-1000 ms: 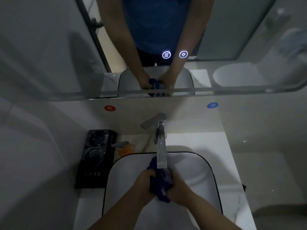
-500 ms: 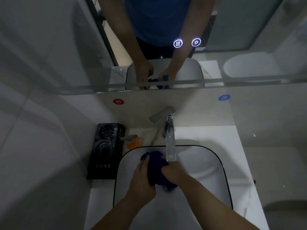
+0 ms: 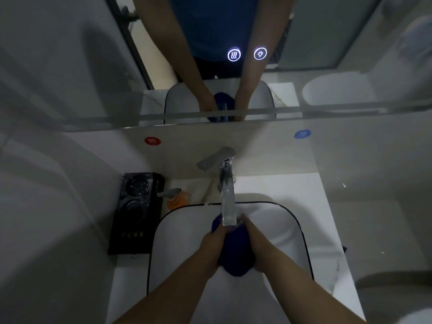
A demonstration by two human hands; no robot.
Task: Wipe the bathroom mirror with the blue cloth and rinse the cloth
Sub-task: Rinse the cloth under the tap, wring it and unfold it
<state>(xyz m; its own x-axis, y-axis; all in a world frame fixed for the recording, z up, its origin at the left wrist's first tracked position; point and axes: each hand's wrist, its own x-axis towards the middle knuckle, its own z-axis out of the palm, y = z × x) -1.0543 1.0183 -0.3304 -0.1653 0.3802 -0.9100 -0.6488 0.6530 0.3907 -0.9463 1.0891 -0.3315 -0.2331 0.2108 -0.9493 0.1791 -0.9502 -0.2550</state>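
Directly under the spout of the chrome faucet (image 3: pixel 228 202), a person bunches the blue cloth (image 3: pixel 236 256) between 2 bare hands over the white sink basin (image 3: pixel 182 225). The left hand (image 3: pixel 214 246) grips the cloth from the left of the faucet, fingers curled against the fabric; the right hand (image 3: pixel 259 244) wraps it from the right, fingers closed around the wad. The top edge of the cloth sits just below the spout's mouth. In the dim light it is hard to say whether water is running.

Left of the faucet, a black organiser tray (image 3: pixel 135 211) stands on the pale countertop (image 3: pixel 280 188), with an orange pump soap bottle (image 3: pixel 175 199) between the tray and the faucet base. Behind the faucet, on the wall, a red sticker (image 3: pixel 152 141) sits to its left and a blue sticker (image 3: pixel 302 134) to its right. Above them the bathroom mirror (image 3: pixel 70 54) reflects both forearms and the cloth, and carries 2 lit round touch buttons (image 3: pixel 234 54).
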